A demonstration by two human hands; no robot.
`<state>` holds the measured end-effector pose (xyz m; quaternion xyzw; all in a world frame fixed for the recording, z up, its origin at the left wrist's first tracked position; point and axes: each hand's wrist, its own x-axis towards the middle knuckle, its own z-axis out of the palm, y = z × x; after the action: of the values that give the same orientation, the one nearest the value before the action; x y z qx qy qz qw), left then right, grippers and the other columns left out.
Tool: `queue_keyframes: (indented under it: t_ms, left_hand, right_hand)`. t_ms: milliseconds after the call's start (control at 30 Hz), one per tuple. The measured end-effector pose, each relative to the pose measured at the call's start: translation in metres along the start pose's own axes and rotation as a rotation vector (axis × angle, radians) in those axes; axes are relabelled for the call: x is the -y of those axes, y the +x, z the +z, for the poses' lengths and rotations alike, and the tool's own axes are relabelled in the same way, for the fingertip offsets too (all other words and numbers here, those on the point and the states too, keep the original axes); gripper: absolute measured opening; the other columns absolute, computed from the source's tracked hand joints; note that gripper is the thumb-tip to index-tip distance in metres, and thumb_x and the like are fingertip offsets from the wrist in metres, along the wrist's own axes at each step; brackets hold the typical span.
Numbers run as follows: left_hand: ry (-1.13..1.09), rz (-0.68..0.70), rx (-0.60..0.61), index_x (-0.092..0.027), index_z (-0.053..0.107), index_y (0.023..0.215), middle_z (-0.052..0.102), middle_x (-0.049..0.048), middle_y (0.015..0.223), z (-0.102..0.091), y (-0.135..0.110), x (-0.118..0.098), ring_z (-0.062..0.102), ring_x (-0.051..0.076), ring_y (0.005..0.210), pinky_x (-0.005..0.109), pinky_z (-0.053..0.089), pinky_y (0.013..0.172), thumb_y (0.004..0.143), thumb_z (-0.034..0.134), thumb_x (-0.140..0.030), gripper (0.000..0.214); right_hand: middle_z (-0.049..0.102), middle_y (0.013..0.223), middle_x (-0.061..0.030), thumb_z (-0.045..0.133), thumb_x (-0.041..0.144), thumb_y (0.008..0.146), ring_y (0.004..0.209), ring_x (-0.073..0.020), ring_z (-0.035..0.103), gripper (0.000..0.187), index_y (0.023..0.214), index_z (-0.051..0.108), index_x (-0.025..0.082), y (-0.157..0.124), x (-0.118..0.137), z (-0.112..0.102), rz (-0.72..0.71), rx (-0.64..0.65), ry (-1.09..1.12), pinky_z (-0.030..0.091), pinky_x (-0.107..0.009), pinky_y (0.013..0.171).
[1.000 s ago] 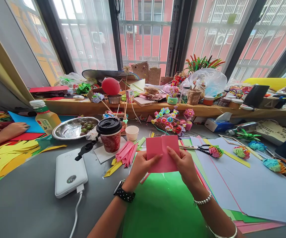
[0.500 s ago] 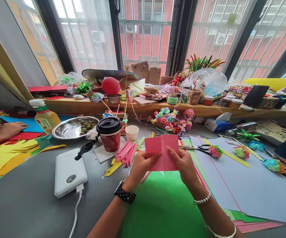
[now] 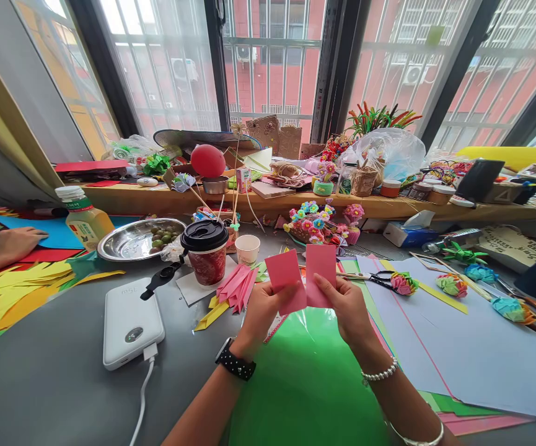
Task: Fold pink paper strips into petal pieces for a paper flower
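My left hand (image 3: 261,311) pinches a pink paper piece (image 3: 283,272), and my right hand (image 3: 347,308) pinches a second pink piece (image 3: 320,265). The two pieces stand side by side with a gap at the top, held above a glossy green sheet (image 3: 305,378) on the grey table (image 3: 54,384). A black watch is on my left wrist and a bead bracelet on my right.
A white power bank (image 3: 129,321) with cable lies left. Near it stand a lidded coffee cup (image 3: 206,251), a small paper cup (image 3: 248,248), folded pink strips (image 3: 237,287) and a metal dish (image 3: 135,238). Scissors (image 3: 373,278) and paper flowers lie right. Another person's hand (image 3: 14,241) rests far left.
The pink sheet with a centre crease has come apart into two pieces, one in each hand. Both hands rose slightly and the left piece tilted outward.
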<state>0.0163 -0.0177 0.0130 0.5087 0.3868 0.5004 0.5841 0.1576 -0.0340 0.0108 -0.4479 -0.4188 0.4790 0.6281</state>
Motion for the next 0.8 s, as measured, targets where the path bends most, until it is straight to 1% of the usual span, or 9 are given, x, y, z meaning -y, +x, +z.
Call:
queue_keyframes:
  t_ms: [100,267,333,400,467,600,667,733,800]
  left_hand:
    - [-0.008,0.007,-0.024,-0.010,0.065,0.069,0.063,0.0026,0.065,0.000,-0.001,-0.002,0.052,0.011,0.056,0.020,0.039,0.052,0.059,0.066,-0.032,0.024]
    - [0.029,-0.026,-0.003,-0.011,0.064,0.077,0.065,0.0053,0.072,-0.001,0.000,-0.006,0.057,0.015,0.063,0.024,0.043,0.056,0.062,0.062,-0.036,0.029]
    - [0.073,-0.053,0.051,-0.011,0.063,0.076,0.065,0.0058,0.073,-0.002,0.001,-0.006,0.058,0.015,0.062,0.023,0.044,0.055,0.061,0.063,-0.036,0.029]
    - [0.109,-0.076,0.139,-0.011,0.061,0.072,0.064,0.0052,0.068,-0.003,0.001,-0.006,0.058,0.015,0.060,0.023,0.045,0.054,0.059,0.065,-0.033,0.027]
    - [0.134,-0.078,0.190,-0.011,0.060,0.070,0.063,0.0040,0.062,-0.004,0.002,-0.006,0.059,0.015,0.058,0.022,0.045,0.053,0.058,0.066,-0.032,0.025]
    - [0.189,-0.032,0.141,-0.011,0.059,0.068,0.061,0.0028,0.058,-0.005,0.003,-0.006,0.058,0.013,0.054,0.021,0.044,0.050,0.059,0.065,-0.032,0.023]
    - [0.199,-0.005,0.153,-0.011,0.058,0.066,0.061,0.0024,0.057,-0.006,0.003,-0.006,0.057,0.013,0.053,0.021,0.044,0.050,0.059,0.065,-0.031,0.022]
    - [0.202,0.009,0.177,-0.011,0.058,0.064,0.059,0.0017,0.056,-0.007,0.004,-0.007,0.057,0.012,0.052,0.021,0.044,0.050,0.060,0.065,-0.030,0.020]
    - [0.219,0.004,0.172,-0.011,0.057,0.061,0.058,0.0009,0.053,-0.008,0.004,-0.009,0.056,0.012,0.050,0.021,0.044,0.050,0.060,0.065,-0.029,0.019]
  right_hand:
    - [0.064,0.066,-0.0032,0.064,0.038,0.061,0.055,-0.0140,0.054,0.026,0.070,0.065,0.014,0.000,0.000,0.000,-0.032,-0.042,-0.023,0.041,-0.023,0.049]
    - [0.065,0.074,-0.0070,0.061,0.041,0.063,0.062,-0.0176,0.056,0.036,0.082,0.064,0.011,0.000,0.001,-0.001,-0.057,0.015,-0.142,0.043,-0.025,0.049]
    - [0.064,0.073,-0.0066,0.059,0.041,0.065,0.061,-0.0169,0.056,0.034,0.080,0.063,0.011,0.000,0.002,-0.001,-0.081,0.012,-0.182,0.043,-0.025,0.050]
    - [0.064,0.071,-0.0054,0.058,0.040,0.066,0.059,-0.0155,0.055,0.031,0.077,0.063,0.012,0.000,0.004,-0.002,-0.105,-0.009,-0.217,0.042,-0.024,0.050]
    - [0.064,0.071,-0.0048,0.057,0.040,0.067,0.060,-0.0149,0.055,0.029,0.076,0.062,0.012,0.001,0.005,-0.003,-0.124,-0.009,-0.269,0.042,-0.023,0.051]
    - [0.062,0.067,-0.0052,0.059,0.039,0.065,0.057,-0.0149,0.055,0.030,0.074,0.062,0.011,0.004,0.006,-0.007,-0.098,0.096,-0.385,0.042,-0.024,0.050]
    - [0.061,0.063,-0.0045,0.059,0.039,0.065,0.054,-0.0140,0.054,0.030,0.073,0.062,0.011,0.006,0.005,-0.009,-0.085,0.124,-0.393,0.042,-0.023,0.048]
    - [0.061,0.062,-0.0037,0.058,0.039,0.065,0.052,-0.0130,0.052,0.030,0.075,0.062,0.011,0.008,0.003,-0.012,-0.096,0.085,-0.377,0.042,-0.023,0.047]
    - [0.061,0.063,-0.0034,0.059,0.040,0.064,0.052,-0.0127,0.052,0.031,0.075,0.061,0.011,0.011,0.001,-0.015,-0.104,0.023,-0.358,0.042,-0.023,0.048]
